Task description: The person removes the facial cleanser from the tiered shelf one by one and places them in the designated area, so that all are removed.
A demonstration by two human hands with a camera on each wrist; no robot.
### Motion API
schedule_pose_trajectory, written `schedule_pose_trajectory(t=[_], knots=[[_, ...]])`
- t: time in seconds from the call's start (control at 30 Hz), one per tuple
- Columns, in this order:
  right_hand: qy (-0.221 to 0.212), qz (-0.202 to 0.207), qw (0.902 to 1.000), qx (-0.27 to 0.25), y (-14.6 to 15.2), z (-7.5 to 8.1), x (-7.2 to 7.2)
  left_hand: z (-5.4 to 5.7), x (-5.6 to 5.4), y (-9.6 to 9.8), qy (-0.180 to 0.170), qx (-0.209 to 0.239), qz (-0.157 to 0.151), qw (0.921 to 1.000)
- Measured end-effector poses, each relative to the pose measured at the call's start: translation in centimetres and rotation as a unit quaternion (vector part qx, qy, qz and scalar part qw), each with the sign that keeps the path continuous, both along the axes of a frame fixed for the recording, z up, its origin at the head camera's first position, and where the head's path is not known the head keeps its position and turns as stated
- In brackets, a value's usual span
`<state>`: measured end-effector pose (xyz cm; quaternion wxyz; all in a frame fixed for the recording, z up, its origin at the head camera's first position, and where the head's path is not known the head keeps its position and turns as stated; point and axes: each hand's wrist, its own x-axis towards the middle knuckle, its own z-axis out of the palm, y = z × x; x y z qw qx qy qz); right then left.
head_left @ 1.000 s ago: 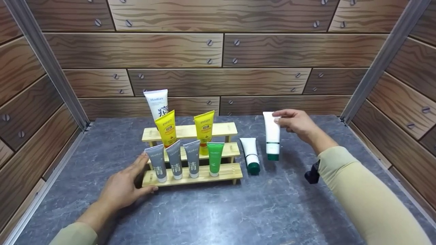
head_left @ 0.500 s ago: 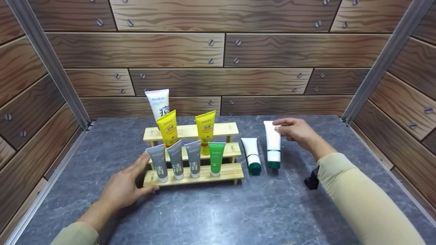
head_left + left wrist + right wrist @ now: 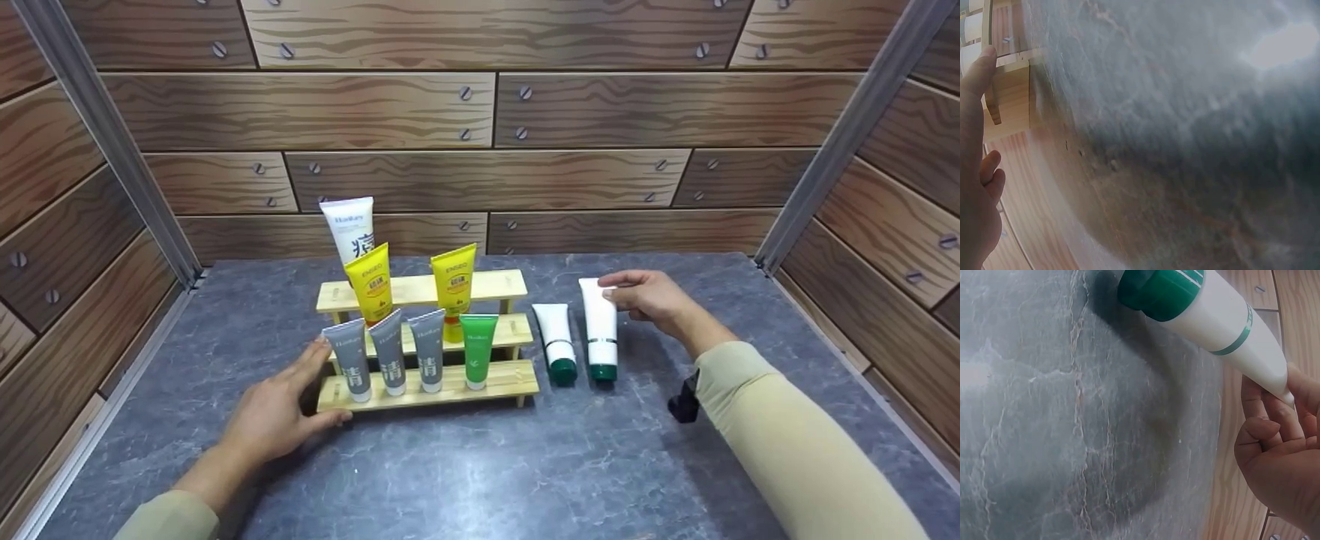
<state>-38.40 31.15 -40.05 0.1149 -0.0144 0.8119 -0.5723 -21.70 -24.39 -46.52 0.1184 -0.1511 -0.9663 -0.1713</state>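
My right hand (image 3: pixel 651 301) pinches the flat tail end of a white squeeze tube (image 3: pixel 601 322) with a green cap, cap toward me. In the right wrist view this tube (image 3: pixel 1230 323) slants close over the table, its shadow beneath it. Just to its left lies a similar white tube (image 3: pixel 553 330) with a green cap. My left hand (image 3: pixel 266 416) touches the left end of a three-tier wooden display rack (image 3: pixel 480 381), thumb at the lowest tier's front edge, fingers extended along the side. The left wrist view shows a digit on the rack's corner (image 3: pixel 1013 93).
On the rack's lowest tier stand several grey tubes (image 3: pixel 388 352) and a green tube (image 3: pixel 477 349). Two yellow tubes (image 3: pixel 453 289) stand on the middle tier, a white lettered tube (image 3: pixel 349 229) at the top left. Wood-patterned walls (image 3: pixel 592 180) enclose the grey marbled table (image 3: pixel 465 472).
My right hand has brought the white tube down toward me, level with the other white tube. The left hand has stayed at the rack.
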Motion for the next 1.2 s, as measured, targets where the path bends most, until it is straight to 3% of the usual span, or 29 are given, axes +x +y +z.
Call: schedule_pose_trajectory(t=[0.4, 0.63, 1.2], knots=[[-0.007, 0.0, 1.0, 0.003, 0.1, -1.3, 0.0, 0.0, 0.0, 0.2, -0.001, -0.005, -0.004, 1.0], [-0.002, -0.012, 0.9993, 0.037, -0.3, -1.9, 0.0, 0.1, 0.0, 0.2, 0.011, 0.001, -0.006, 0.9999], [-0.002, -0.018, 0.9998, 0.007, -1.2, -4.2, 0.0, 0.0, -0.1, 0.0, 0.001, 0.0, 0.0, 1.0]])
